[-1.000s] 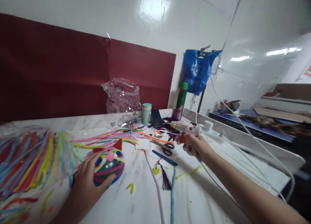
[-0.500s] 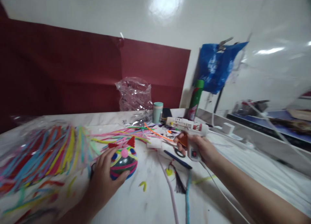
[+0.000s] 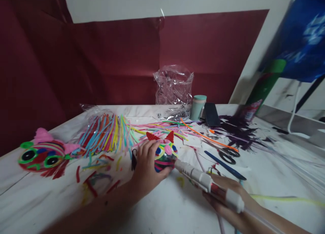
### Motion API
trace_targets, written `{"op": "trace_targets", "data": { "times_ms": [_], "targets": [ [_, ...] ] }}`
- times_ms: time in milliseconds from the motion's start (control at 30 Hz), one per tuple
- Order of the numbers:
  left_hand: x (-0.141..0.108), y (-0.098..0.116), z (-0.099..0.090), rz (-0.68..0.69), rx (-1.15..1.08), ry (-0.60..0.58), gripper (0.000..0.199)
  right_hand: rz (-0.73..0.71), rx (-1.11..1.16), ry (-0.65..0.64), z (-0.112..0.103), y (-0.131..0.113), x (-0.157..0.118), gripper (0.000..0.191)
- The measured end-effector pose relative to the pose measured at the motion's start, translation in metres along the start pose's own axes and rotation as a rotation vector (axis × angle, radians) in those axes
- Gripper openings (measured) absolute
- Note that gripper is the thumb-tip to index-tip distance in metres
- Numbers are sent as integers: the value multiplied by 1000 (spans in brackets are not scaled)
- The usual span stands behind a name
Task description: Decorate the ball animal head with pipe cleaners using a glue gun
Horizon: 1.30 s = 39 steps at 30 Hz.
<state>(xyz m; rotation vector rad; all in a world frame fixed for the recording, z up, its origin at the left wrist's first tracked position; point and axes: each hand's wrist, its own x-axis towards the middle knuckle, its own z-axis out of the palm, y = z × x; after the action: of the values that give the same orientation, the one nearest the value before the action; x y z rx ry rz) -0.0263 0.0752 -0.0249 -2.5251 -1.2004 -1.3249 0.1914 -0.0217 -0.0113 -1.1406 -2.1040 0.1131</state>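
My left hand (image 3: pixel 148 164) is wrapped round the left side of a small rounded craft animal (image 3: pixel 165 155) with red pointed ears, blue eyes and a pink nose. It rests at the middle of the table (image 3: pixel 162 210). In my right hand (image 3: pixel 228 193) is a white hot glue gun (image 3: pixel 198 176), its nozzle pointing left at the animal's lower right side. The tip is at or very near the surface; whether it touches, I cannot tell. Part of the right hand's fingers hides behind the gun. A blurred yellow scrap (image 3: pixel 180 182) lies below the nozzle.
Pipe cleaners (image 3: pixel 104 134) in many colours lie at the back left, beside a second decorated craft animal (image 3: pixel 45 156). Scissors (image 3: pixel 229 155), a dark blue stick (image 3: pixel 224 165), a phone (image 3: pixel 211 114) and a pale green cup (image 3: pixel 198 107) are on the right. The glue gun's cord trails right.
My right hand has brought the glue gun from the back right down to the craft animal and turned it leftward. The view has swung left, showing the second animal. My left hand keeps its hold.
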Motion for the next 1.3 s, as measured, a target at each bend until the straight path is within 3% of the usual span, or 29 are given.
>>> {"op": "trace_targets", "data": {
  "times_ms": [100,433,767,1033,1300],
  "targets": [
    [-1,-2,2,5,17,3,69,-6,29,-36,1,3,1,12],
    [-2,-1,2,29,41,18,66,37,23,33,5,-3,-2,11],
    [-2,-1,3,48,38,43,65,-56,-40,18,7,2,-1,15],
    [-2,-1,2,35,30,26,65,-60,-34,-35,5,0,-1,16],
    [-2,1,1,25,42,20,64,-44,-37,-6,7,-1,-1,15]
  ]
}}
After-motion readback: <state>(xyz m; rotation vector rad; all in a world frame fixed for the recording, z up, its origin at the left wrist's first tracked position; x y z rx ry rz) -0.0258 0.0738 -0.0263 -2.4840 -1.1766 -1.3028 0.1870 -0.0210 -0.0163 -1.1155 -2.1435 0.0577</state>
